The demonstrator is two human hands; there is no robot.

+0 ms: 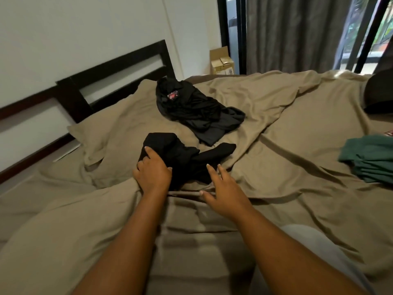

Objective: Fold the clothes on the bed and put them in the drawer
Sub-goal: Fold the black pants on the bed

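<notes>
Left hand (152,175) curls round black cloth (182,158), which is bunched just past knuckles. Right hand (223,194) flat, fingers spread, tips at cloth's near edge, holding nothing. Risk: one-hand pull drags cloth crooked, fold goes lumpy. Soft sheet (297,135) under grip may bunch too.

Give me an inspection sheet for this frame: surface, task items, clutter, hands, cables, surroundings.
Surface: bed covered in rumpled tan bedding; pillow at the headboard end.
Job's things: near black garment crumpled in front of the person; far black garment with a red patch heaped beyond it; green clothes in a pile at the right edge; drawer not in view.
Clutter: dark item at the far right edge, too cropped to identify.
Hands: left hand grips the near black garment; right hand open, fingertips at its edge.
Cables: nothing seen.
Surroundings: dark headboard, white wall, cardboard box in the corner, grey curtain.
</notes>
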